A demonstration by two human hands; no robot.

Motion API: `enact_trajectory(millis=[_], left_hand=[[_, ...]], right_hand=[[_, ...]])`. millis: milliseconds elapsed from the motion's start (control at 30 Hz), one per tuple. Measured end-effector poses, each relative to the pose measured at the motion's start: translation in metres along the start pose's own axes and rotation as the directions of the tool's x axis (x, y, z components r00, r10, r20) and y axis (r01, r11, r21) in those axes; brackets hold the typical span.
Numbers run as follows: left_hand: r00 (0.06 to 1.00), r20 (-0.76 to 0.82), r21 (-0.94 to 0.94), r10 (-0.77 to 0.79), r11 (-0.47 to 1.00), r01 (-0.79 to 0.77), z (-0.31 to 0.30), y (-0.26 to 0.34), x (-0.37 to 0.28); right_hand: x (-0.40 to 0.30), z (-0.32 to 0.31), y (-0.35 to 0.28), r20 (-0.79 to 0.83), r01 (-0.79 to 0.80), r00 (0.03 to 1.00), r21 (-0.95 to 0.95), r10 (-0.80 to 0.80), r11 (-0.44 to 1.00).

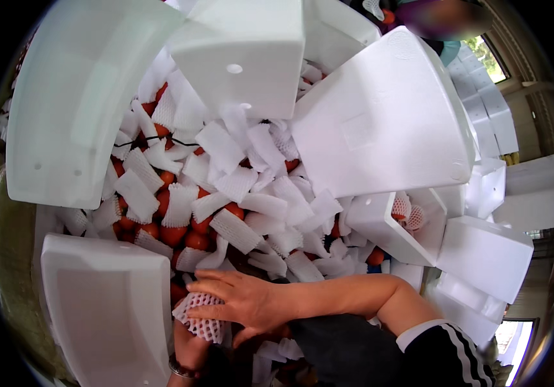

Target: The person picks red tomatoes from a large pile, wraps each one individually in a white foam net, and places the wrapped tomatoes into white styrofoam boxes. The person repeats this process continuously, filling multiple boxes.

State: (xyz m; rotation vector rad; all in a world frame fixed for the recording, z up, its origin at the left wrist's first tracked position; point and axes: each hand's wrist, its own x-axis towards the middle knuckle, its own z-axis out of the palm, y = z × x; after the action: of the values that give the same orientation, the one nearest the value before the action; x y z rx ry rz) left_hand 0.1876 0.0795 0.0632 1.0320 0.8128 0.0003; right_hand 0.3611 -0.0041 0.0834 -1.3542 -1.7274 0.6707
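Observation:
My left hand, with a bracelet at its wrist, is low in the view and holds a red fruit in a white foam net sleeve. Across from the right reaches my right hand, its fingers spread over the sleeve and gripping it; its thumb points down. The sleeve hides most of the fruit, and my left fingers are largely covered. Just beyond the hands lies a heap of loose red-orange fruits, partly buried under flat white foam net sleeves.
White foam boxes surround the heap: one at lower left, a tall one at upper left, others at the top and right. One small box holds netted fruits. A dark cord crosses the heap. Another person is at upper right.

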Motion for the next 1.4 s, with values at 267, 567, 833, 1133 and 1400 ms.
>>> enact_trajectory(millis=[267, 567, 833, 1133, 1400], left_hand=[[0.856, 0.433, 0.826, 0.282, 0.258, -0.502, 0.008, 0.001, 0.005], [0.95, 0.027, 0.99, 0.311, -0.141, 0.017, -0.032, -0.018, 0.003], [0.833, -0.315, 0.869, 0.455, -0.215, 0.446, -0.05, 0.031, -0.054], [0.773, -0.253, 0.889, 0.581, -0.176, 0.423, -0.045, 0.044, -0.008], [0.927, -0.051, 0.975, 0.372, -0.184, 0.127, -0.036, 0.027, 0.032]], right_hand=[[-0.148, -0.077, -0.024, -0.532, -0.534, 0.486, 0.446, 0.693, 0.718], [-0.269, -0.18, 0.012, -0.807, -0.965, 0.207, -0.262, 0.553, -0.021], [-0.23, -0.147, 0.008, -0.606, -0.962, 0.152, -0.271, 0.781, -0.023], [-0.182, -0.104, -0.062, -0.254, -0.824, 0.2, -0.566, 0.946, 0.022], [-0.061, -0.073, -0.02, 0.291, -0.41, 0.735, -0.529, 0.613, 0.743]])
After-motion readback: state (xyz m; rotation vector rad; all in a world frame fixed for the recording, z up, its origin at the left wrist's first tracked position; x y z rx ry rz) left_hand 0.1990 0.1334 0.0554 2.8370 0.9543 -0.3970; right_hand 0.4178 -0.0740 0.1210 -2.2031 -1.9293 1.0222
